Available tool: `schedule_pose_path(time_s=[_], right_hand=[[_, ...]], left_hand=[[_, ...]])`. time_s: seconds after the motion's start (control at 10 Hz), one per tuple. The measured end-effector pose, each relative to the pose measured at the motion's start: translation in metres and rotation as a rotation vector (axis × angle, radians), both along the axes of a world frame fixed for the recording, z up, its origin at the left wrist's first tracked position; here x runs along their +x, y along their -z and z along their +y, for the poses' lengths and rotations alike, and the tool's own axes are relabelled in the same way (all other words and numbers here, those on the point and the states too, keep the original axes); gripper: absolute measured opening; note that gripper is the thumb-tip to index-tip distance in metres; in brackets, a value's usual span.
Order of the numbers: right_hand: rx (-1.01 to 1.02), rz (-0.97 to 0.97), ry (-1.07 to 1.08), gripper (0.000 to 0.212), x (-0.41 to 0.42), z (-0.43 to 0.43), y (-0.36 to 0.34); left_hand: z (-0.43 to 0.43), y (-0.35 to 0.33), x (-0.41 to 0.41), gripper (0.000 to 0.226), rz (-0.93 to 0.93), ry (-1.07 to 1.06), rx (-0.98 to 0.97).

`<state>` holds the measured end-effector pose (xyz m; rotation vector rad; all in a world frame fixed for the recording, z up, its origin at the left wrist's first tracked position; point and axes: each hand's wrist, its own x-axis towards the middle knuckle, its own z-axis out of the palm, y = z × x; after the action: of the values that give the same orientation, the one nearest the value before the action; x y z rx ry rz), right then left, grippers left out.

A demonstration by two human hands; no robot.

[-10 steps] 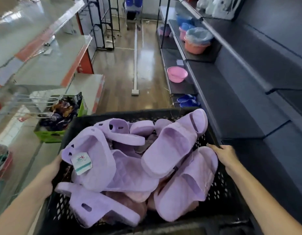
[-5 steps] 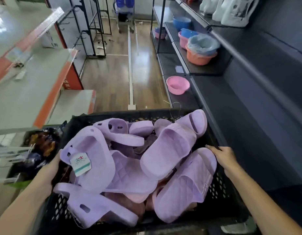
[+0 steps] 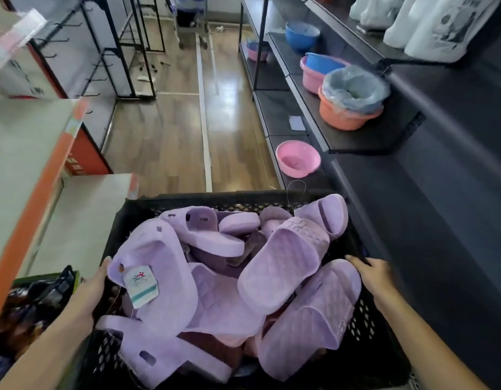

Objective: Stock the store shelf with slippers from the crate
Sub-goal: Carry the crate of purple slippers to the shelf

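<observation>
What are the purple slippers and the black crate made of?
The purple slippers are probably soft foam or rubbery plastic, matte, with a moulded quilted pattern. The black crate looks like hard plastic, with moulded lattice holes in its walls.

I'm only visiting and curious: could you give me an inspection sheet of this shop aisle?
Surface: wooden floor, pale strip along the aisle.
Job's things: black crate heaped with lilac slippers, one with a paper tag; dark shelf at right.
Clutter: pink basin, stacked basins, white bags on the dark shelving.
Hands: left hand holds the crate's left rim, right hand its right rim.
Cables: thin wire loop at the crate's far rim.
Surroundings: hook racks, orange-edged shelves at left.
</observation>
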<state>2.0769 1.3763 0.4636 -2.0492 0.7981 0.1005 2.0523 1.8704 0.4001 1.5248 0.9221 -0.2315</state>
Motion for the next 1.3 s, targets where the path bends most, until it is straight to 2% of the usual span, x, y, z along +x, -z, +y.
schedule_pose_path(time_s=[0.3,0.4,0.5,0.6,0.7,0.8,0.9,1.1,1.2,1.3], right_hand=[[-0.007,0.085,0.018,0.025,0.156,0.014,0.056],[-0.014,0.150,-0.012,0.027,0.284,-0.010,0.125],[-0.044,0.219,-0.034,0.029,0.332,-0.006,0.170],[-0.018,0.240,-0.001,0.029,0.325,-0.006,0.178],[-0.014,0.259,0.005,0.027,0.321,-0.009,0.185],[-0.011,0.279,-0.015,0.026,0.347,-0.011,0.236],[-0.021,0.322,-0.040,0.025,0.375,-0.009,0.302],[-0.064,0.402,-0.060,0.038,0.419,-0.005,0.428],[-0.105,0.429,-0.067,0.039,0.437,-0.005,0.478],[-0.111,0.419,-0.053,0.029,0.445,-0.004,0.514]], left_hand=[[0.010,0.042,0.152,0.063,0.168,0.004,0.077],[-0.007,0.116,0.253,0.067,0.263,-0.017,0.118],[-0.012,0.157,0.294,0.070,0.288,-0.027,0.134],[0.000,0.183,0.289,0.085,0.355,-0.001,0.177],[-0.011,0.176,0.292,0.078,0.331,0.000,0.190],[-0.022,0.211,0.316,0.067,0.327,-0.004,0.182],[-0.026,0.271,0.346,0.071,0.358,0.043,0.174],[-0.023,0.384,0.380,0.062,0.389,-0.059,0.110],[-0.024,0.433,0.395,0.060,0.391,-0.038,0.114],[-0.028,0.466,0.406,0.056,0.343,-0.039,0.147]])
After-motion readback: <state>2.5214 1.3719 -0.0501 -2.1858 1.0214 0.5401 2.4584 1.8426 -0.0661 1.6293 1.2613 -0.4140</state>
